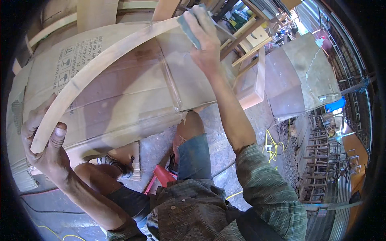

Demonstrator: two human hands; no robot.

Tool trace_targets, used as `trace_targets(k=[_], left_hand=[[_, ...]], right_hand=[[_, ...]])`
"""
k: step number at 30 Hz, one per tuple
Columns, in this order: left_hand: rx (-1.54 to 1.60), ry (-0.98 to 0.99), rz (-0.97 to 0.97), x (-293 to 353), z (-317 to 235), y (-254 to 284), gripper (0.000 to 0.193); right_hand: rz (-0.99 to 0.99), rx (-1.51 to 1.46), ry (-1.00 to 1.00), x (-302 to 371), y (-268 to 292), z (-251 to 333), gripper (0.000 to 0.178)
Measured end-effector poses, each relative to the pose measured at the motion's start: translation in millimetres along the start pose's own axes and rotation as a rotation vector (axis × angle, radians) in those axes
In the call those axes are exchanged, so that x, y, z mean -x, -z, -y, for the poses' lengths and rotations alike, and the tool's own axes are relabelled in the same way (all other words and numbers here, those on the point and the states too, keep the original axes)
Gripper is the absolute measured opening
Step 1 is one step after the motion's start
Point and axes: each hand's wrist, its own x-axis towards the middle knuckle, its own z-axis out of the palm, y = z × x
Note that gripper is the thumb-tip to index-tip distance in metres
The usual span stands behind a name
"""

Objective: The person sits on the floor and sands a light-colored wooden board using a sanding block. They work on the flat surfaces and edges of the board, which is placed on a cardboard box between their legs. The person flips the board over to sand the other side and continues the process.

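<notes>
A long, pale wooden strip (94, 64), curved like a bow, spans from the lower left to the upper middle. My left hand (50, 150) is closed round its near end, thumb on one side and fingers on the other. At the far end my right hand (204, 42) presses a grey-green sheet of sandpaper (188, 31) against the wood, its fingers wrapped over the sheet. Under the strip lies a flattened cardboard box (132, 98) with printing on it.
Wooden frame pieces (253, 90) stand right of the cardboard. A brown sheet (309, 72) lies farther right. Yellow cord (273, 148) runs over the concrete floor (231, 148). A red object (163, 175) sits by my legs. Stacked wooden frames (315, 172) line the right side.
</notes>
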Motion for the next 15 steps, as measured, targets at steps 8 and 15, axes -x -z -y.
trace_targets(k=[8, 15], left_hand=[[-0.047, -0.007, 0.095, -1, 1, 15, 0.034], [0.035, -0.023, -0.009, -3, -10, -12, 0.036]], right_hand=[[-0.184, 0.001, -0.001, 0, -27, 26, 0.046], [-0.158, 0.094, -0.124, 15, -16, -9, 0.060]])
